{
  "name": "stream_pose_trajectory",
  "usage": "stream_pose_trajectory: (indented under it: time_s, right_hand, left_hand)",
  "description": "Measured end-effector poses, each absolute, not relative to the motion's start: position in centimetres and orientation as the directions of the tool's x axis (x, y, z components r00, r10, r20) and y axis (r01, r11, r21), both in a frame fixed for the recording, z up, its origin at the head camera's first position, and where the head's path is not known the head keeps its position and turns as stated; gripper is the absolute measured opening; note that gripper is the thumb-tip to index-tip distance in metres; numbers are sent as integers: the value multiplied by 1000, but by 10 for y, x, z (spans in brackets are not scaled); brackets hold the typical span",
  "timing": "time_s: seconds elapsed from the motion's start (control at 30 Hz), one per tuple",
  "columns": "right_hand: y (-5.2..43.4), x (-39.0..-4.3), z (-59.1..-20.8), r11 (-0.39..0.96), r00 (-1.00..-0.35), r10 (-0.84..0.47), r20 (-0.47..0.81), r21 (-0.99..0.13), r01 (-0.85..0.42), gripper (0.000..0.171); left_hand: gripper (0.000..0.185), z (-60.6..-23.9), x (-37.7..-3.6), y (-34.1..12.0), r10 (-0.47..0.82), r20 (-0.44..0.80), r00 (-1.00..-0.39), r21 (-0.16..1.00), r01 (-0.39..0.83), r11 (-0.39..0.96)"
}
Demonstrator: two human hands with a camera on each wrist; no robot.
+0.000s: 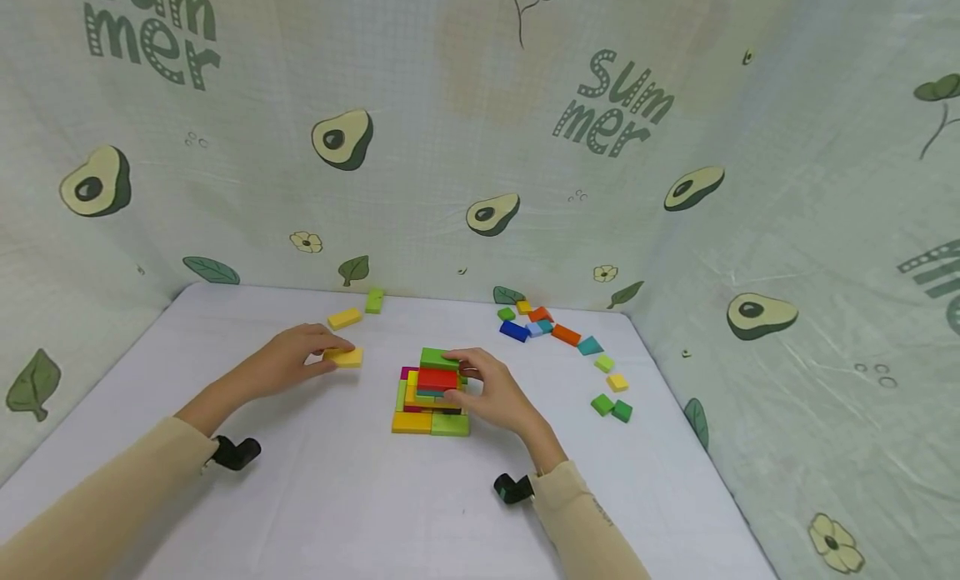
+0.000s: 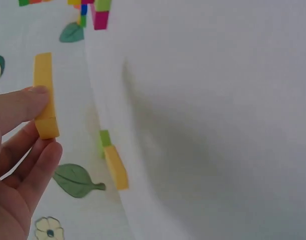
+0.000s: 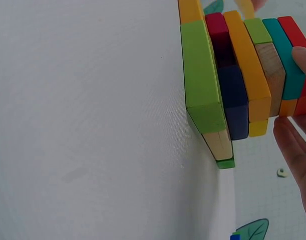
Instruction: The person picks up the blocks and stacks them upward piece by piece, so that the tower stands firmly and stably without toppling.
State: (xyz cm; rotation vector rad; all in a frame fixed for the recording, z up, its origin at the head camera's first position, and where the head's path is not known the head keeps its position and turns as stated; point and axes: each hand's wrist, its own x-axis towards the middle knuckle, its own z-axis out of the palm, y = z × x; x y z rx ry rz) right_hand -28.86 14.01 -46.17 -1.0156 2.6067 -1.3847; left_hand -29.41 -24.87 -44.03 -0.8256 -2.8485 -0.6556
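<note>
A stack of coloured blocks (image 1: pixel 431 405) stands mid-table, with a green block (image 1: pixel 438 358) and a red block (image 1: pixel 437 378) on top. My right hand (image 1: pixel 468 372) curls round the top of the stack and pinches the red block (image 3: pixel 294 30) between thumb and fingers (image 3: pixel 289 134). In the right wrist view the stack (image 3: pixel 208 85) shows side-on layers of green, navy, orange, wood and teal. To the left of the stack, my left hand (image 1: pixel 333 351) pinches a flat yellow block (image 1: pixel 347 357) just above the table. In the left wrist view this yellow block (image 2: pixel 44 85) sits under my thumb (image 2: pixel 22 102).
A second yellow block (image 1: pixel 344 318) and a green block (image 1: pixel 373 301) lie near the back wall. Several loose blocks lie at the back right, among them blue (image 1: pixel 513 331), orange (image 1: pixel 566 335) and green (image 1: pixel 602 404). Avocado-print cloth walls (image 1: pixel 480 147) enclose the white table (image 1: pixel 337 497).
</note>
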Motion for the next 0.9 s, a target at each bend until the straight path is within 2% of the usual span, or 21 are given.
stream_pose_trajectory:
  time_s: [0.4,0.57,0.9]
  right_hand:
    - [140,-289,-461,399,-794,-550,259,-754,-522,56]
    - [141,-289,-462,389,-791,-553,263,-757,-524,56]
    - [141,-288,-461,389,-781,-560,276,-745,-542,57]
  left_hand:
    - [38,-401,-270,-185,577,339,-743,346,669,658]
    - [35,-399,-270,-162,621,351,-700,341,714,612]
    - [34,-408,-273,-137,648,354,-674,336,739,584]
